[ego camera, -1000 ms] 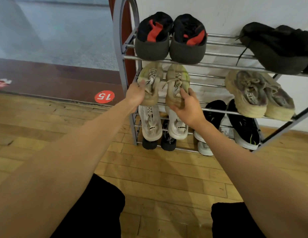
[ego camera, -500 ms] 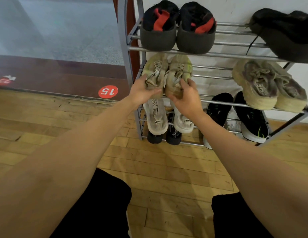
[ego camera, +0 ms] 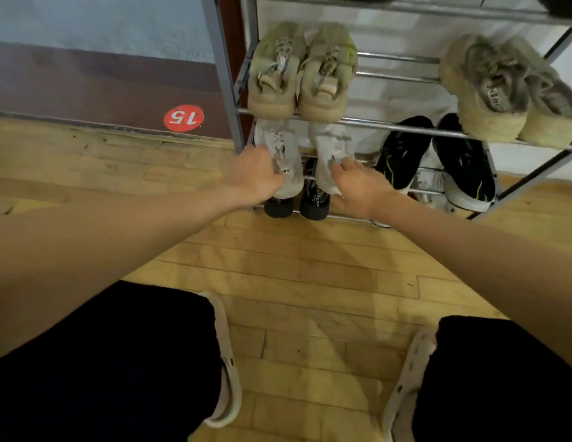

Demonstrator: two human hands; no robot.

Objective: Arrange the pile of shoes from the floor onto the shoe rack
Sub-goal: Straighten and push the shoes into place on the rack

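Note:
A beige pair of sneakers (ego camera: 302,74) stands side by side, heels outward, at the left end of a shelf of the metal shoe rack (ego camera: 390,125). Both hands are below that pair and off it. My left hand (ego camera: 256,177) hovers in front of the left white sneaker (ego camera: 283,145) on the shelf beneath, fingers loosely bent. My right hand (ego camera: 355,183) has its fingertips at the right white sneaker (ego camera: 332,141); the blur hides whether they touch it. Neither hand holds anything.
A grey-beige pair (ego camera: 489,84) sits at the right of the same shelf, with black-and-green sneakers (ego camera: 463,161) below it. Small black shoes (ego camera: 313,199) occupy the bottom rail. The rack's left post (ego camera: 221,74) stands beside a red "15" sticker (ego camera: 183,118). Wooden floor lies between my knees.
Both hands let go of the beige pair, now resting on the shelf, and dropped down toward me. The camera tilted downward, so the top shelf has left the view.

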